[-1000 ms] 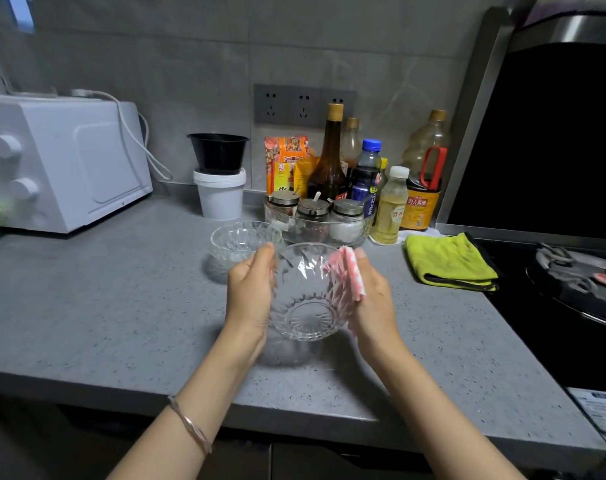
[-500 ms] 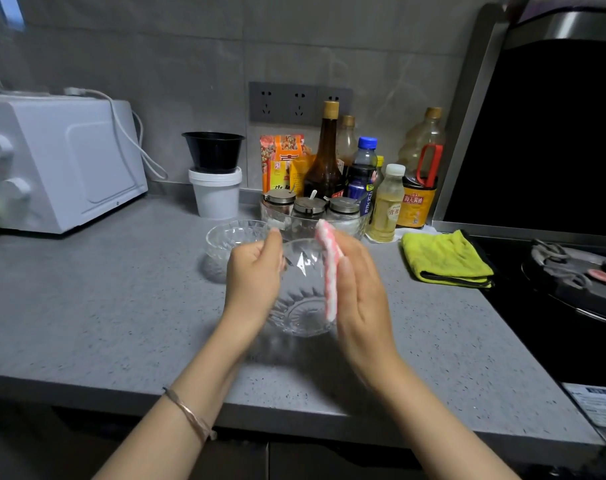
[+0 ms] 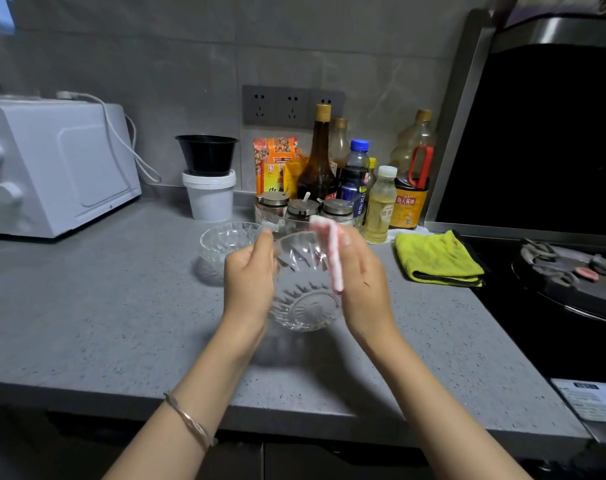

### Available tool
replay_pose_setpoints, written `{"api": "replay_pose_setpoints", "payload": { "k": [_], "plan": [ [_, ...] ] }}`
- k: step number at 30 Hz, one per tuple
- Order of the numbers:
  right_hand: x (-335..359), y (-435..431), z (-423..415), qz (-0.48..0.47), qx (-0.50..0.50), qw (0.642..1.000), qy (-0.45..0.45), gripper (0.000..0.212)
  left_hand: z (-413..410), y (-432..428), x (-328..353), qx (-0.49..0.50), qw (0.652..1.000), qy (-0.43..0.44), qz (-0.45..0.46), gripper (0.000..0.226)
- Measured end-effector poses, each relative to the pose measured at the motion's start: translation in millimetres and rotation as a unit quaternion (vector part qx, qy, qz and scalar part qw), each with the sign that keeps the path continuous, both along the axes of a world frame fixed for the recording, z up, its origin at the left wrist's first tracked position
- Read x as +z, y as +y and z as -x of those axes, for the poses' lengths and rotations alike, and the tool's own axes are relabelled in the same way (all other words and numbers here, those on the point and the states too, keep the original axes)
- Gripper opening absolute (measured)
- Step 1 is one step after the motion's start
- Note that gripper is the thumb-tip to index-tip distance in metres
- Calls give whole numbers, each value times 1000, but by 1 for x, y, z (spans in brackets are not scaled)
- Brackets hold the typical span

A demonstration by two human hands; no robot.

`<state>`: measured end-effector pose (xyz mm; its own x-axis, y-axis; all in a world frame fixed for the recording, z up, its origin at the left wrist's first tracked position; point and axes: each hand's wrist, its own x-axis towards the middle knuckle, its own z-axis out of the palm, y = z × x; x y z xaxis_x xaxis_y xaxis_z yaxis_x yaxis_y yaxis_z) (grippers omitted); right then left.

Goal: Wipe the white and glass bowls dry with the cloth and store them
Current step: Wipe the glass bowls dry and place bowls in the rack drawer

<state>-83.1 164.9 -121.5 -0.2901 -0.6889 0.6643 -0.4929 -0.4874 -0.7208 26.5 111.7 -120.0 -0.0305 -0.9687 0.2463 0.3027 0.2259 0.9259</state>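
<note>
While left hand (image 3: 249, 271) grips glass bowl (image 3: 305, 301) (flat right hand (image 3: 363, 282) pressing cloth (image 3: 334, 258)), second bowl (image 3: 225, 241) just behind.

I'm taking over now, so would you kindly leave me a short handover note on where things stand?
Left hand grips the glass bowl by its left side, tilted above the counter.
Right hand presses the cloth against the bowl's right side.
A second glass bowl sits on the counter behind; whether it is dry cannot be told.
Done: nothing stored. Left: finish wiping, do the white bowl (not in view), store all.
</note>
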Motion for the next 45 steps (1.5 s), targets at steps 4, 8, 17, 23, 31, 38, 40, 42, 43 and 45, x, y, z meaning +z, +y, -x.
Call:
{"api": "replay_pose_setpoints", "payload": {
  "k": [4, 8, 17, 23, 31, 38, 40, 42, 43, 45],
  "plan": [
    [-15, 6, -8, -37, 53, 968, -244, 29, -3, 2, -1, -3, 997, 78, -30, 36],
    [-10, 3, -1, -56, 54, 962, -263, 32, -5, 0, -4, -25, 997, 41, -67, 34],
    [4, -1, 2, -7, 86, 991, -98, 46, -9, 2, 21, -18, 958, -189, 215, 54],
    [-29, 5, -7, 70, -60, 986, 140, 42, -3, -5, 7, 30, 994, -73, 70, 46],
    [-19, 4, -12, 132, -184, 911, 343, 41, 10, 4, 9, -29, 999, -11, -27, 36],
    [5, 1, 1, 4, -49, 998, 40, 35, 5, 9, 6, -40, 999, 27, -19, 40],
    [7, 5, 2, -41, 22, 987, -153, 34, 3, 8, 4, -42, 996, 65, -45, 37],
    [4, 9, 2, -86, 54, 947, -304, 40, 2, 5, 3, -33, 995, 74, -61, 30],
    [2, 9, 3, -93, 56, 934, -340, 41, 1, 3, 2, -34, 995, 65, -66, 31],
    [1, 10, 3, -91, 53, 922, -372, 38, 0, 2, 4, -47, 996, 39, -62, 36]
  ]
}}
